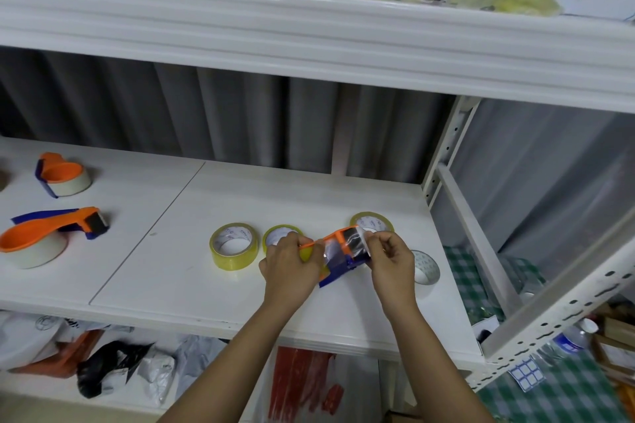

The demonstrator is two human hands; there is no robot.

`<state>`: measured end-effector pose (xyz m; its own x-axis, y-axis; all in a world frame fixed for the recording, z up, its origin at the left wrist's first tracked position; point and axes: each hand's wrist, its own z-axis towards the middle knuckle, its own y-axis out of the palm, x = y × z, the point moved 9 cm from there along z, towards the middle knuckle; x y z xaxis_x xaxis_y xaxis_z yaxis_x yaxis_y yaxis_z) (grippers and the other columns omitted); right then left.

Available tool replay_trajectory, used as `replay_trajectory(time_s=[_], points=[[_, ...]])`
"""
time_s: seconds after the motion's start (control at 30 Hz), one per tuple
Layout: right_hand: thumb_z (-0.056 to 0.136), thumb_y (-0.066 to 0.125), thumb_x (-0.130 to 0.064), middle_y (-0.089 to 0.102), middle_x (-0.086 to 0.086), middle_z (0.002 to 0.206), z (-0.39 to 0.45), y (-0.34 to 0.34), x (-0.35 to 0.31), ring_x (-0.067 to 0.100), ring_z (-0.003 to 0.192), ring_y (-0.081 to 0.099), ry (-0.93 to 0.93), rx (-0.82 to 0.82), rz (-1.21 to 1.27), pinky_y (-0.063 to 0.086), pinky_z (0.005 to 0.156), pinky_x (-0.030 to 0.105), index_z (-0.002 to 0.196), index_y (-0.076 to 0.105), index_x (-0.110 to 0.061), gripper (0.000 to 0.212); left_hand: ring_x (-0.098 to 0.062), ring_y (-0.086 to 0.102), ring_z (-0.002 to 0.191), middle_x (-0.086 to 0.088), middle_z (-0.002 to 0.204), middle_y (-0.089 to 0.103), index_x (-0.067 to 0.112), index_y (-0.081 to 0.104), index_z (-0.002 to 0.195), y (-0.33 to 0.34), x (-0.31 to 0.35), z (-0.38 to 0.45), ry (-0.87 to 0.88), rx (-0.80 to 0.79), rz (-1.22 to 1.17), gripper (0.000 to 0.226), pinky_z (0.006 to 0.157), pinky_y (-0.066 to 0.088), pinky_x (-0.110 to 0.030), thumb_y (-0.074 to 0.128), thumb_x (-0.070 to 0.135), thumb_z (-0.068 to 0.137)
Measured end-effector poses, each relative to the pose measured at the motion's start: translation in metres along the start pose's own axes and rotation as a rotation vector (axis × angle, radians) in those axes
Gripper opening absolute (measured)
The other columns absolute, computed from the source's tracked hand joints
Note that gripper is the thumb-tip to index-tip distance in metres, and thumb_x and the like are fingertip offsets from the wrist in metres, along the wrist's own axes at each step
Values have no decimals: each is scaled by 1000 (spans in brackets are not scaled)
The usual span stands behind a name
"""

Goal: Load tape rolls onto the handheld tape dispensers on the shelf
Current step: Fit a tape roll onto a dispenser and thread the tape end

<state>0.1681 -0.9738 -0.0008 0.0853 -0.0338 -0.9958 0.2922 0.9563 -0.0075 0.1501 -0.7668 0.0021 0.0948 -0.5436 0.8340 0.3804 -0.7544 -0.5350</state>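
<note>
Left hand [290,263] grips the dispenser [340,256], hiding its roll; right hand [388,259] pinches tape.

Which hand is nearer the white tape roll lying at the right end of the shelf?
Right. The right hand sits just left of the white tape roll, partly overlapping it in view; the left hand is farther left, beyond the dispenser.

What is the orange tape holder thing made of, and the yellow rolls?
The dispenser held in both hands looks like hard plastic: solid orange and blue, smooth, molded edges. The yellow roll looks like glossy see-through plastic tape wound on a white core, probably cardboard, with printing on it.
</note>
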Motion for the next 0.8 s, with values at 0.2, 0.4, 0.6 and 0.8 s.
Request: replay_trajectory(time_s=[0.2,0.4,0.6,0.8], points=[[91,58,-13,65,2,78,3,-5,1,20,80,61,15,-23,-31,53,82,47,74,63,-18,18,-14,39,98,8,97,55,29,52,92,9,4,-6,55,-94,50,37,87,31,-36,64,58,72],[92,57,-16,66,2,78,3,-11,2,18,78,62,7,-58,-82,54,82,45,73,61,-18,20,-18,43,104,8,99,54,30,51,95,15,5,-9,63,-87,99,39,81,24,-32,68,56,71],[92,59,-19,66,-3,80,5,-13,2,16,81,63,-7,-66,-98,56,83,46,74,59,-21,18,-18,46,101,10,96,55,31,52,92,18,6,-7,64,-83,103,40,78,24,-33,67,59,69],[93,58,-22,67,-2,82,9,-12,0,14,80,64,-35,-86,-115,56,77,36,77,59,-20,16,-18,48,100,10,95,56,30,51,93,19,9,-5,69,-89,102,47,76,26,-33,71,61,64]])
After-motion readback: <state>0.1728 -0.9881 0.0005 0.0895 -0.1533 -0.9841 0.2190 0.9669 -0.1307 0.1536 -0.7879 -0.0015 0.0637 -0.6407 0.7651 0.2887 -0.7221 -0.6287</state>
